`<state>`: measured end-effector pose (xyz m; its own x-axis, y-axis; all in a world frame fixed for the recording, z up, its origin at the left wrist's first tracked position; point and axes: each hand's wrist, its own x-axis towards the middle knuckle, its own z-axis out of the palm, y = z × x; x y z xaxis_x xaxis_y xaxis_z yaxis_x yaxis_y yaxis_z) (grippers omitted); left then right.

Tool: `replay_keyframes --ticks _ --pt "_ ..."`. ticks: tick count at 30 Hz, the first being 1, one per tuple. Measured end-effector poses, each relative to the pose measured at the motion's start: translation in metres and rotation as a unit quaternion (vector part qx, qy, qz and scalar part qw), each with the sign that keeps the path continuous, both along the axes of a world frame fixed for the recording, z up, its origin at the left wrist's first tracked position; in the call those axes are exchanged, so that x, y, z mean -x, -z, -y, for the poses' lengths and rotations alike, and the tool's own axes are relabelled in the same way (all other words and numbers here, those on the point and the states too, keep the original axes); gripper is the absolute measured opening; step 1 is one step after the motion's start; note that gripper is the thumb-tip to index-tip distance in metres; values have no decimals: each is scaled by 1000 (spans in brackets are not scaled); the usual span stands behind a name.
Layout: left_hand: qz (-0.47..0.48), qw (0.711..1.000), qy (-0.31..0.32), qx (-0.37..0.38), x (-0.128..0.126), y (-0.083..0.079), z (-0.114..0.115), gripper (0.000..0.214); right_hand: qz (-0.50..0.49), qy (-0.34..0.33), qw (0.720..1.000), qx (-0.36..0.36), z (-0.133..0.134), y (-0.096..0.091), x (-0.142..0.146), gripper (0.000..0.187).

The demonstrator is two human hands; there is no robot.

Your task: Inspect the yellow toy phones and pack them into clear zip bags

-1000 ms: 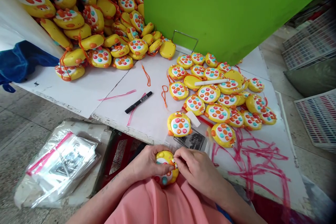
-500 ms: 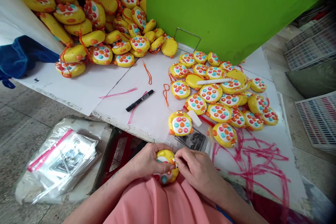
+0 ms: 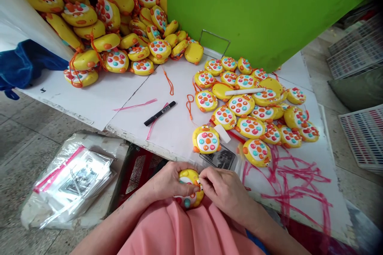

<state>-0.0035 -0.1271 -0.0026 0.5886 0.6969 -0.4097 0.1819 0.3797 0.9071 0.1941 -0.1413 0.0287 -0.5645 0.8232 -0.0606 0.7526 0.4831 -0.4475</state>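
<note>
Close to my lap, my left hand [image 3: 175,181] is wrapped round a yellow duck-shaped toy [image 3: 191,199] with coloured buttons on a white panel. Its thumb lies across the panel. My right hand [image 3: 220,185] is pinched at the toy's upper right edge, by its face; what the fingertips hold, if anything, is too small to make out. Just beyond my hands, another duck toy [image 3: 206,140] lies button side up on the table, beside a white block [image 3: 223,133]. A clear bag with a dark printed sheet [image 3: 223,157] lies partly under that toy.
Many duck toys [image 3: 116,60] are heaped at the back left, and a further group [image 3: 241,104] lies on the right. A green panel [image 3: 254,16] stands behind. On the table lie a black marker [image 3: 159,113], pink strips [image 3: 299,185] and orange cords [image 3: 168,81]. Bags [image 3: 74,183] rest at left.
Almost nothing differs. The view has shifted very slightly; both hands stay on the same toy in nearly the same pose.
</note>
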Motion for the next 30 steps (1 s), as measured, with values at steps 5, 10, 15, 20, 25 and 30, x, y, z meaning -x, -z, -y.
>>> replay_keyframes --ticks 5,10,15,20,25,30 --pt "4 1000 1 3 0 -2 -1 34 9 -1 1000 -13 -1 -1 1 13" --pt "13 1000 2 10 1 0 0 33 0 -16 1000 -4 -2 -1 0 12" --pt "9 1000 0 11 1 1 0 34 16 -12 1000 -24 -1 -1 2 14" --pt "18 1000 -1 4 1 2 -1 37 3 -13 1000 -15 -1 -2 0 13" --pt "13 1000 -3 -4 1 2 0 44 15 -27 1000 -5 -4 -1 0 13" --pt "17 1000 -3 -6 2 1 0 42 -2 -17 1000 2 -3 1 -2 12"
